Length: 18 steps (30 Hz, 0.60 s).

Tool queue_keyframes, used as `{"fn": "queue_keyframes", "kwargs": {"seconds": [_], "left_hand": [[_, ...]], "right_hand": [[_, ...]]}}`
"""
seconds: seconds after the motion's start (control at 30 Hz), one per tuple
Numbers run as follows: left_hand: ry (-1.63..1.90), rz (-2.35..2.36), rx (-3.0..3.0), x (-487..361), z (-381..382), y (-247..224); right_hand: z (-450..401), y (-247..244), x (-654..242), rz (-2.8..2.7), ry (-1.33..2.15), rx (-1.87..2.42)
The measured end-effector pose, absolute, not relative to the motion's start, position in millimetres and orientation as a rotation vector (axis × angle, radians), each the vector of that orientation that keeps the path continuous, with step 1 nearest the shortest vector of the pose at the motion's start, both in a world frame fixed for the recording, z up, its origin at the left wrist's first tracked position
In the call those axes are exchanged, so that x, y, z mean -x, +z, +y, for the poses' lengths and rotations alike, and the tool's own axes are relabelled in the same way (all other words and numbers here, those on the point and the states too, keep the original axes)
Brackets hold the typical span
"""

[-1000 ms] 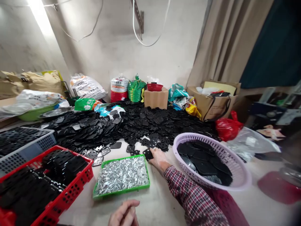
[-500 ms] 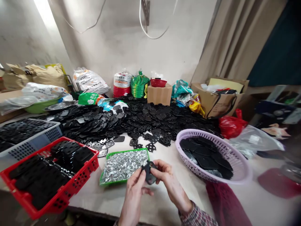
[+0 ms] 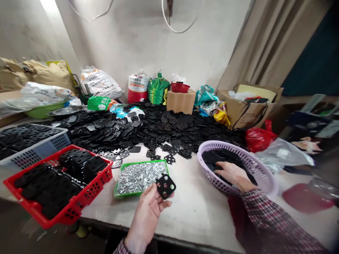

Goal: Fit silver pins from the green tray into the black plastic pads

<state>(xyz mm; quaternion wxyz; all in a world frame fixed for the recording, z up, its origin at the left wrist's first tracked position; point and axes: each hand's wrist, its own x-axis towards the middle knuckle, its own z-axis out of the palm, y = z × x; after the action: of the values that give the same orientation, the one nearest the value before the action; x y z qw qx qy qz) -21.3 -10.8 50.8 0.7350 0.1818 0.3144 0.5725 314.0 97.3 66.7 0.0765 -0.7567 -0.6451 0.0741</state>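
Left grip: the left hand, palm up, closed on a plate between thumb and fingers.
Held item: a black rounded-square plate with round holes, lifted above the bench just beside the near right corner of the green tray.
Right grip: the right hand, open, fingers extended, lying on the black plates in the basket.
Sleeve: red plaid shirt sleeve on the right forearm.
Basket: lilac plastic basket, perforated, holding a layer of black plates.
Tray: green tray, filled with small silver metal pieces.
Crates: red perforated crate and grey-white perforated crate, both loaded with black plates.
Bench: pale bench carrying all of the above.
Loose stock: wide pile of black plates across the far bench, with a few silver-faced plates at its near edge.
Back row: cardboard box topped by a red bowl, a second cardboard box, a red plastic bag, a clear plastic bag, and a green basin.
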Motion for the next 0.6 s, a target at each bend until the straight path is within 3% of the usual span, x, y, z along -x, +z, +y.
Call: {"fn": "queue_keyframes", "kwargs": {"seconds": [0.2, 0.6], "left_hand": [[1.261, 0.753, -0.445, 18.4, -13.1, 56.6], [1.32, 0.974, -0.343, 17.0, -10.7, 54.5]], "right_hand": [[100.2, 53.1, -305.3, -1.972, 0.297, 2.289], [98.1, 54.9, -315.6, -1.456, 0.286, 2.063]]}}
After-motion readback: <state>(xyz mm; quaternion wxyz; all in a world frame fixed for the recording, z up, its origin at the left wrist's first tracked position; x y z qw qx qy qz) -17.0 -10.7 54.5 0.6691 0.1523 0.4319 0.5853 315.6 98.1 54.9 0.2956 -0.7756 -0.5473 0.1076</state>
